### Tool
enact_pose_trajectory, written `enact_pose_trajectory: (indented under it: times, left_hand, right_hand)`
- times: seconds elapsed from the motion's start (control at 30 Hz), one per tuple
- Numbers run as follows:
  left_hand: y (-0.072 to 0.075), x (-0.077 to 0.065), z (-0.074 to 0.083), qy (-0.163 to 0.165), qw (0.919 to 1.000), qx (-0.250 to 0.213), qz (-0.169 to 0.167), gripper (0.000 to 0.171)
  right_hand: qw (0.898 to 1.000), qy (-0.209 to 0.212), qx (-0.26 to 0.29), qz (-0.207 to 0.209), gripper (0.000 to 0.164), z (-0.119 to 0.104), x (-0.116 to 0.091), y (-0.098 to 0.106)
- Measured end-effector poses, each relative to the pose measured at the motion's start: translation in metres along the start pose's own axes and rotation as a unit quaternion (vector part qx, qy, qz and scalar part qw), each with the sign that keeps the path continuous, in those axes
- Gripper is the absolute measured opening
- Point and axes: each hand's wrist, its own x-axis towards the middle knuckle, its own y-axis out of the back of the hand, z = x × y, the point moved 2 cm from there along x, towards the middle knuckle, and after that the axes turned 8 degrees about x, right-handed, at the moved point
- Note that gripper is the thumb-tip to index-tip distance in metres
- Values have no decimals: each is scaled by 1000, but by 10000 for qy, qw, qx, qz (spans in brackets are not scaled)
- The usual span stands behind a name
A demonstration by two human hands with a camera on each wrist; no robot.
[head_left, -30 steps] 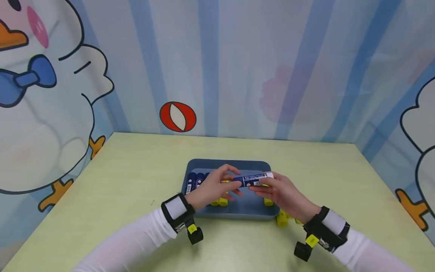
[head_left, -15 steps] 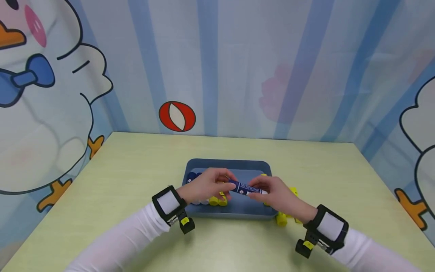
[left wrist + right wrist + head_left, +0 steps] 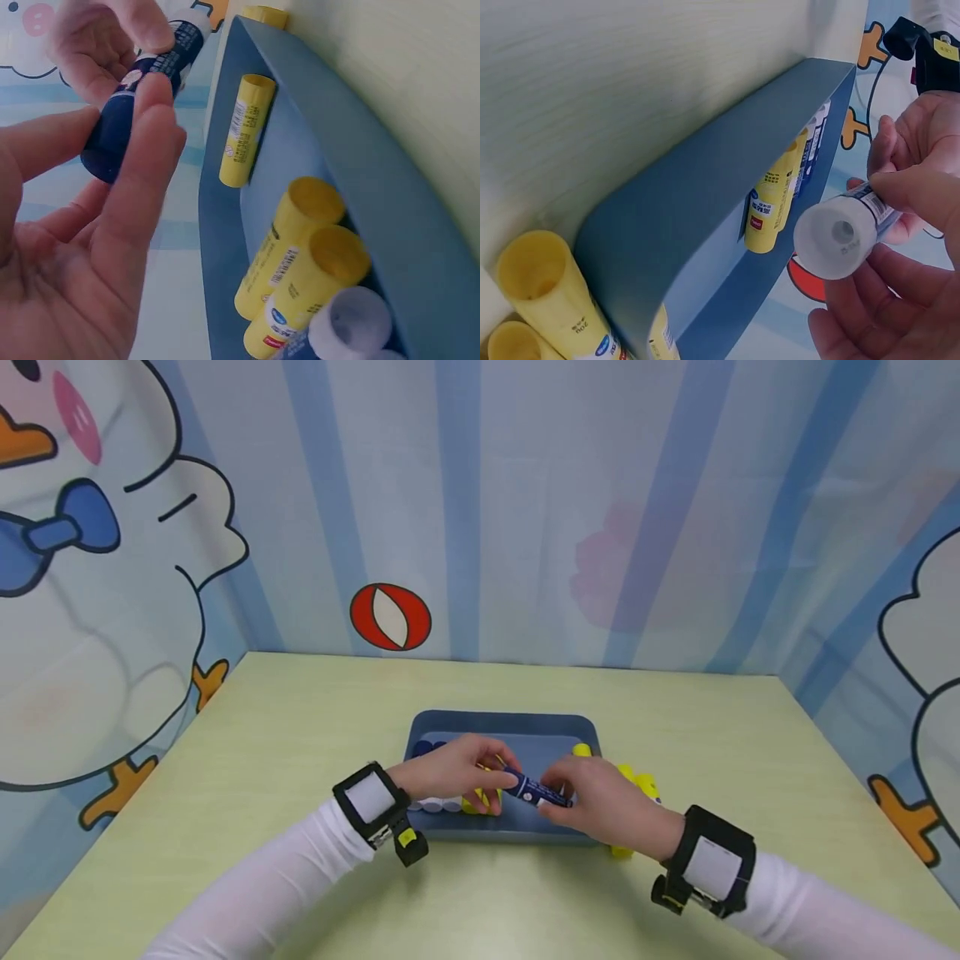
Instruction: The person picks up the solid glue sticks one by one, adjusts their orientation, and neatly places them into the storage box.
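A dark blue glue stick [image 3: 531, 790] with a white base is held between both hands above the blue-grey tray [image 3: 506, 720]. My left hand [image 3: 461, 766] pinches its dark blue cap end between thumb and fingers. My right hand [image 3: 603, 797] holds the other end; in the right wrist view the white base [image 3: 832, 238] faces that camera between thumb and fingers. Inside the tray, upright-lying yellow glue sticks [image 3: 292, 236] sit beside blue ones, whose white bases [image 3: 432, 805] show below my left hand. Another yellow glue stick [image 3: 247, 129] lies apart at the tray's right end.
Several yellow glue sticks [image 3: 551, 289] lie on the table just outside the tray's right wall, partly hidden by my right hand in the head view. The pale table [image 3: 337, 710] reaches back to a cartoon-printed curtain [image 3: 525, 527].
The glue stick has come down slightly, and its right end now tilts lower. My right hand has turned and covers more of the white end; my left hand keeps hold of the cap.
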Motion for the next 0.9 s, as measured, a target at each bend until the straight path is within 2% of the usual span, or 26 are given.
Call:
enact_pose_trajectory:
  times: [0.1,0.13,0.2,0.27,0.37,0.43,0.47,0.5,0.53,0.57,0.6,0.67,0.77,0.83,0.9]
  left_hand:
    - [3,-3,-4,-74,9986,426,290,28]
    - [6,-5,-5,-112,9963,704,481,31]
    - [14,-11,-10,-155,9862,1351,949,37]
    - [25,-18,-15,-98,9672,2060,1485,41]
    - [45,-30,-27,144,9258,3065,2209,38]
    - [56,-38,-38,482,8989,3546,2528,35]
    - [61,-41,-44,673,8888,3706,2612,33]
    - [66,-44,-50,880,8823,3782,2659,32]
    - [69,-47,-56,1090,8797,3783,2667,33]
    - [72,-49,-61,1305,8800,3725,2643,34]
    - [74,-50,-66,1515,8850,3569,2580,36]
    - [75,-51,-74,1849,9003,3106,2425,40]
    - [72,-49,-81,2205,9202,2344,2227,44]
    - [69,-46,-84,2300,9274,2025,2147,43]
    - [65,-44,-84,2327,9302,1899,2109,40]
  right_hand:
    - [9999,-96,73,-60,12,2,2,2]
    - [9997,-194,105,-70,13,4,4,3]
    - [9984,-492,250,-109,15,8,7,8]
    - [9955,-880,342,-76,17,13,12,15]
    - [9895,-1396,380,41,22,22,19,27]
    - [9854,-1673,293,100,25,30,24,34]
    - [9836,-1782,251,108,26,33,25,36]
    - [9824,-1853,205,113,26,37,26,37]
    - [9811,-1923,168,102,26,40,27,38]
    - [9802,-1977,109,103,25,43,28,38]
    - [9794,-2016,86,116,24,46,28,37]
    - [9794,-2016,29,146,23,49,29,33]
    - [9819,-1884,-104,177,33,51,30,25]
    - [9831,-1815,-205,119,39,50,31,19]
    - [9835,-1774,-348,11,42,48,32,13]
